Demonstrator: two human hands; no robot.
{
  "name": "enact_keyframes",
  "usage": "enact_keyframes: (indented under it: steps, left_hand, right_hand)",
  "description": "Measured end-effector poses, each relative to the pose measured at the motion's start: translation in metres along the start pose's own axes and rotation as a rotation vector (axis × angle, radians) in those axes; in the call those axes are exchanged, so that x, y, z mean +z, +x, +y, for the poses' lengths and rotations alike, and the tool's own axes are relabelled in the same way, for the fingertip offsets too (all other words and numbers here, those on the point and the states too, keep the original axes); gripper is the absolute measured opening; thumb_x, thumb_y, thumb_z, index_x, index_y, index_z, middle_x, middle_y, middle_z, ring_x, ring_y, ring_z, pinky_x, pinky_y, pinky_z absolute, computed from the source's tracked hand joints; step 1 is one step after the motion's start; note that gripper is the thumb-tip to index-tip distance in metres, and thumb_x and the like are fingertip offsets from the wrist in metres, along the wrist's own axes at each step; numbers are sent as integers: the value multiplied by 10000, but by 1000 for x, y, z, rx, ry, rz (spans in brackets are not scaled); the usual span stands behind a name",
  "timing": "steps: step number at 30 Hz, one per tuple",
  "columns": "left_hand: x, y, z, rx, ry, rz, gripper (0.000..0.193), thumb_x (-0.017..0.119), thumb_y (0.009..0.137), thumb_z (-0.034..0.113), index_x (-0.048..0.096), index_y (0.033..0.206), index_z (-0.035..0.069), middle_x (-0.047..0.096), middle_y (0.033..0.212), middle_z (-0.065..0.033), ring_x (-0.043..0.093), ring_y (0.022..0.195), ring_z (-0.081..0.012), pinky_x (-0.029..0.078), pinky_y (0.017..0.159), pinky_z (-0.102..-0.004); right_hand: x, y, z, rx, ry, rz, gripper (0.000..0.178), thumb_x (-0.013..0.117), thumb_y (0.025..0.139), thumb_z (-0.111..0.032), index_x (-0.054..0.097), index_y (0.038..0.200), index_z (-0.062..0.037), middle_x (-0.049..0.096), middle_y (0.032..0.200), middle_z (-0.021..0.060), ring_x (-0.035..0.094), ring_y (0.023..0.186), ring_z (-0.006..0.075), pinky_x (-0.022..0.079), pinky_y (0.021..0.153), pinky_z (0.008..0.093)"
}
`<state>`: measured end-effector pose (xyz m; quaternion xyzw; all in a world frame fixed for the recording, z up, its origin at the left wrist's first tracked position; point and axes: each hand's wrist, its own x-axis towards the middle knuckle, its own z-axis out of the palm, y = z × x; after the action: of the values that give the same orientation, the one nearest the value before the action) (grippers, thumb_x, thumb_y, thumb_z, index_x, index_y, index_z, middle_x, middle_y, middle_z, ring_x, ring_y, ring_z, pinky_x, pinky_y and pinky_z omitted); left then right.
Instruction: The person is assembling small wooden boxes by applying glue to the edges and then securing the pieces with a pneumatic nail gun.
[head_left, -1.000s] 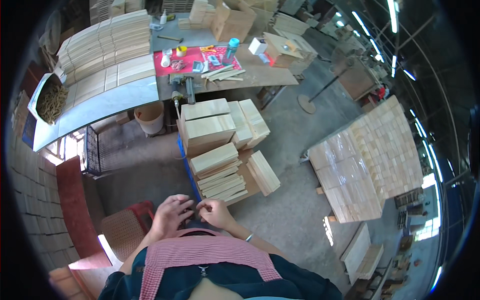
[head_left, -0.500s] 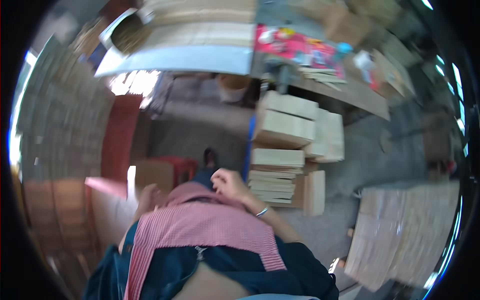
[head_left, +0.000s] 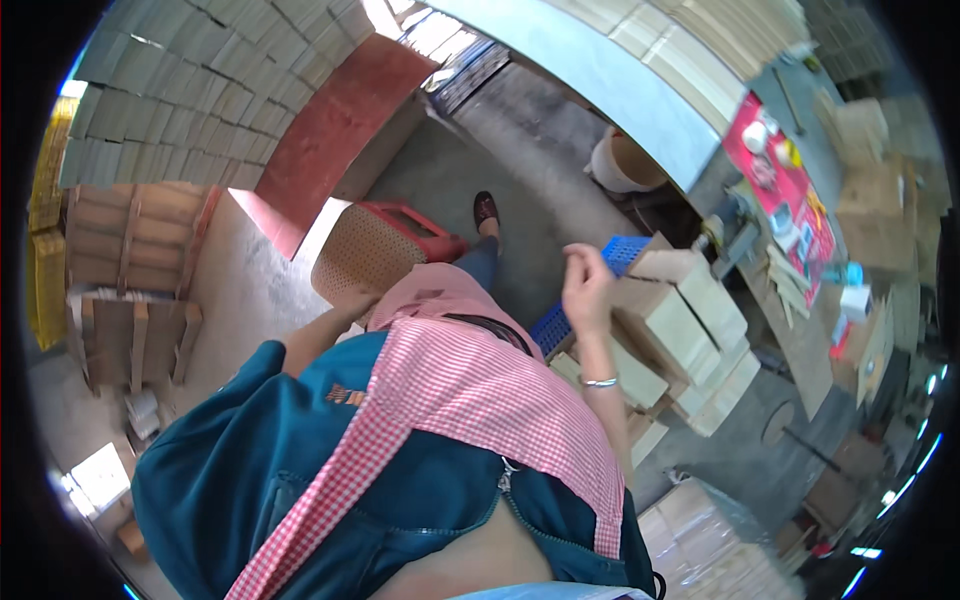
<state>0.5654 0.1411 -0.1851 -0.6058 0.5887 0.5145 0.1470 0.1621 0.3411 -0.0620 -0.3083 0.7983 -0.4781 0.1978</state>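
Observation:
My left hand (head_left: 357, 303) hangs by the near edge of a beige panel dotted with small holes (head_left: 365, 250). Its fingers are mostly hidden, so whether it grips the panel I cannot tell. Against the panel's far side stands a red plastic stool (head_left: 425, 232). My right hand (head_left: 587, 285) is raised at my right, fingers loosely bent and apart, with nothing seen in it. Below and beyond that hand are stacked pale wooden pieces (head_left: 670, 320) and a blue plastic crate (head_left: 625, 252). A pink checked apron (head_left: 490, 400) covers my front.
A reddish-brown board (head_left: 345, 130) stands before high stacks of pale pieces (head_left: 180, 100) at the far left. A light-blue-edged table (head_left: 600, 60) runs across the top, with a white bucket (head_left: 625, 165) beneath. At right, a workbench (head_left: 790, 350) carries a pink sheet (head_left: 765, 165).
The view has swung to the left, so the table and wooden stacks now lie farther right. My right hand has lifted away from the apron.

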Motion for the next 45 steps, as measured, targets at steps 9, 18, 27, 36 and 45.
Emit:
enact_keyframes:
  steps: [9, 18, 27, 36, 45]
  left_hand:
    - [29, 188, 80, 352, 862, 32, 405, 604, 904, 321, 653, 1211, 61, 604, 1311, -161, 554, 1188, -366, 397, 1073, -527]
    - [27, 313, -4, 412, 1044, -104, 441, 622, 836, 531, 768, 929, 125, 716, 931, -140, 602, 1045, -342, 313, 1084, -593]
    - [21, 392, -36, -146, 1438, -621, 479, 585, 820, 486, 762, 1156, 196, 724, 1218, -66, 649, 1128, -261, 369, 1037, -558]
    - [90, 397, 102, 79, 1273, -811, 678, 500, 906, 609, 631, 1351, 115, 593, 1423, -162, 516, 1330, -403, 350, 1103, -565]
    - [64, 457, 278, 1093, 2589, 418, 740, 267, 1026, 644, 307, 1599, 177, 315, 1645, -108, 267, 1518, -321, 254, 1232, -503]
  right_hand:
    - [32, 312, 79, -307, -674, -54, 351, 557, 884, 2, 649, 1222, 2, 714, 1121, 156, 661, 1027, 320, 515, 924, 399]
    - [72, 393, 131, -608, -916, -384, 654, 447, 936, -158, 305, 1526, 86, 328, 1576, 286, 304, 1468, 468, 251, 1215, 530]
    - [59, 405, 143, -591, -822, -556, 682, 474, 976, -425, 386, 1508, -8, 343, 1594, 172, 255, 1497, 392, 225, 1190, 517]
    - [48, 417, 132, -547, -692, -619, 590, 584, 926, -446, 556, 1389, -80, 477, 1517, 96, 368, 1431, 348, 292, 1138, 469]
    - [40, 429, 128, -467, -564, -603, 471, 578, 957, -337, 574, 1392, -155, 492, 1524, 30, 383, 1451, 262, 287, 1174, 412]
